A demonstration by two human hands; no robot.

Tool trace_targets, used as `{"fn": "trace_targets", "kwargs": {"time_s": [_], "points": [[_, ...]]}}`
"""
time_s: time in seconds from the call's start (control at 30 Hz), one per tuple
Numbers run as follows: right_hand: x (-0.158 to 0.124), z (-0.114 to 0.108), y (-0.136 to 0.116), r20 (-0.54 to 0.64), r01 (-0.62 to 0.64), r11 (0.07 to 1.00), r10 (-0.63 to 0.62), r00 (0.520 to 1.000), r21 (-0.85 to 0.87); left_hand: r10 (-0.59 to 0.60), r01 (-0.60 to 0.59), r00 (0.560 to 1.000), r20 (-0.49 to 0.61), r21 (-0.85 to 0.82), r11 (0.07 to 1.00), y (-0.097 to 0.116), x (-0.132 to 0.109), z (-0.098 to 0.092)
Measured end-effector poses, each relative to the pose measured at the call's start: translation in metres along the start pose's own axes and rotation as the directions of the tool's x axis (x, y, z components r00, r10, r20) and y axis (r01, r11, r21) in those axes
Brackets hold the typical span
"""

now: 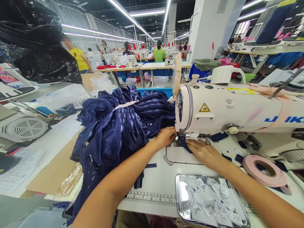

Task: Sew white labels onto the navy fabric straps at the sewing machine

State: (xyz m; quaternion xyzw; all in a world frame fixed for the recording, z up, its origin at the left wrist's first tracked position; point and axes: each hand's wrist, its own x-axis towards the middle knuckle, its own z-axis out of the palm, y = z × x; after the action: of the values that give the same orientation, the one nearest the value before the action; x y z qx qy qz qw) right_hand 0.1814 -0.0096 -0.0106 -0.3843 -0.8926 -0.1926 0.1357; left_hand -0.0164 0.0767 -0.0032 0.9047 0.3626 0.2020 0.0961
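Observation:
At the sewing machine (211,109) both hands are close to the needle. My left hand (166,136) is left of the presser foot, its fingers curled closed on navy fabric; the fingertips are partly hidden. On the right of the foot, my right hand (203,152) has its fingers together on a small stretch of navy fabric (186,146) over the metal bed plate (180,156); its thumb is hidden. A large heap of navy garments (114,123), tied round with a pale strip (125,105), lies beside my left forearm.
A metal tray (177,202) of white printed labels (211,199) sits in front, over a printed ruler strip (152,199). Right of my right forearm lies a pink tape roll (248,164) among navy scraps. Cardboard (52,171) and papers lie left. Other people work at machines beyond.

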Motion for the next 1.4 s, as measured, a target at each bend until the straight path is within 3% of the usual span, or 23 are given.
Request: {"fn": "trace_targets", "kwargs": {"time_s": [0.43, 0.97, 1.23, 1.4], "points": [[0.007, -0.007, -0.006, 0.014, 0.036, 0.997, -0.036, 0.999, -0.063, 0.042, -0.040, 0.998, -0.042, 0.050, 0.998, -0.001, -0.002, 0.003], [0.016, -0.002, -0.013, 0.050, -0.007, 0.989, 0.015, 0.999, -0.147, 0.077, -0.077, 0.993, -0.084, 0.007, 0.997, -0.005, 0.012, 0.005], [0.019, -0.002, -0.014, 0.084, -0.052, 0.985, 0.066, 0.994, -0.162, 0.043, -0.040, 0.995, -0.091, 0.026, 0.999, -0.005, 0.013, 0.007], [0.014, -0.004, -0.002, 0.100, -0.058, 0.982, 0.077, 0.992, -0.178, -0.026, 0.030, 0.998, -0.065, 0.063, 0.998, 0.000, 0.011, 0.004]]}}
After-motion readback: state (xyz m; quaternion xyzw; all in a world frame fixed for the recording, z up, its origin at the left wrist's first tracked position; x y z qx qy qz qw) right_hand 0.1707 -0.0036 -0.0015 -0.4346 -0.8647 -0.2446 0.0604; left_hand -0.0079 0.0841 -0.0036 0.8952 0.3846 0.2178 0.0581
